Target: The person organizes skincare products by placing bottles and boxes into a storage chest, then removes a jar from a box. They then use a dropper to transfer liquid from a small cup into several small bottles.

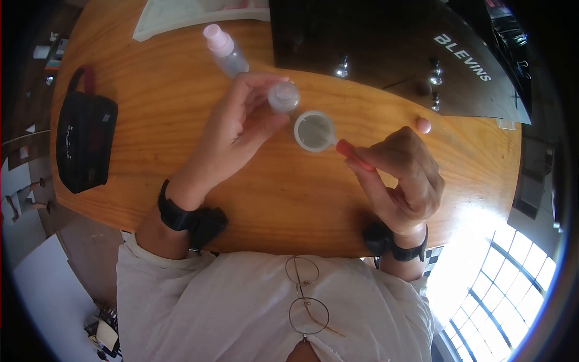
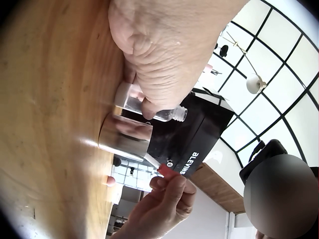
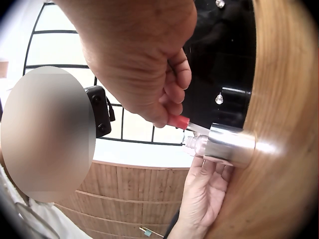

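My left hand (image 1: pixel 238 123) grips a small clear bottle (image 1: pixel 283 99), its threaded neck uncapped and pointing up. Close to its right, a silver metal cup (image 2: pixel 127 137) stands on the wooden table, its pale round rim showing from above. Between thumb and fingertips my right hand (image 1: pixel 404 178) pinches the red bulb of a dropper (image 1: pixel 356 155). The dropper's pale stem slants to the cup's rim, and its tip is hidden inside or behind the rim. Beyond the left hand stands a clear bottle with a pink cap (image 1: pixel 220 42).
A black glossy panel (image 1: pixel 386 54) lettered BLEVINS fills the back right, with shiny knob-like pieces on it. A white tray (image 1: pixel 181 18) is at the back. On the left lies a black pouch (image 1: pixel 87 136). One small pink piece (image 1: pixel 423 125) sits beyond the right hand.
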A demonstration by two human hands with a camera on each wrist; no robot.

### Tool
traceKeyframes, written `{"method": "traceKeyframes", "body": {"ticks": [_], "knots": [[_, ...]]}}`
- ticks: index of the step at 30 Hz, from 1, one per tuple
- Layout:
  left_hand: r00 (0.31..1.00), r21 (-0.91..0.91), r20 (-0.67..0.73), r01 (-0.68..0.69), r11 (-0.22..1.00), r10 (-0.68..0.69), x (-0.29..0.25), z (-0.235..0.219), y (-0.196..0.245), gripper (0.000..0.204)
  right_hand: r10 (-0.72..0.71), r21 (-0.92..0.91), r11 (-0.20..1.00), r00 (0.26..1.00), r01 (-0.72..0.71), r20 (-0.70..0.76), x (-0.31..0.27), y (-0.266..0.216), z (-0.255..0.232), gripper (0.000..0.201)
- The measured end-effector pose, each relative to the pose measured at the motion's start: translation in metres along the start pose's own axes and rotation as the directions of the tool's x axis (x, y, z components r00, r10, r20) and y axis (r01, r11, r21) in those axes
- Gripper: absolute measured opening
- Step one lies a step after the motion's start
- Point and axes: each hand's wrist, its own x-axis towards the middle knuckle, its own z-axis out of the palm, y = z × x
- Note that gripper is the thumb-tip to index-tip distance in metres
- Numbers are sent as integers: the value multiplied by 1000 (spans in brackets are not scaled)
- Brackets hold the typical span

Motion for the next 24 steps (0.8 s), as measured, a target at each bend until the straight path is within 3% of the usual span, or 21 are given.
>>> {"method": "traceKeyframes", "body": {"ticks": [5,14,17,18,21,22,24], "knots": [[998,11,-57,-16,1000,16,-1,6,5,48,-27,-2,1000,1000,27,-8,0,0,0,28],[947,215,-99,-281,935,307,-1,-1,4,56,-32,-3,999,999,32,-28,-1,0,-1,28],[778,350,-107,-554,756,619,-2,-9,3,50,-37,-14,999,999,37,-34,0,0,-1,27],[716,407,-145,-586,701,683,-3,-8,7,41,-42,-17,999,999,41,-35,0,-1,-1,27],[794,411,-5,-553,725,608,-14,-6,18,36,-57,-21,998,998,57,-24,1,-1,-2,27],[807,399,-60,-520,756,587,-13,2,18,32,-60,-21,998,998,59,-20,2,-2,-2,27],[858,419,-22,-458,784,514,-12,8,24,34,-57,-20,998,998,56,-17,2,-3,-3,26]]}}
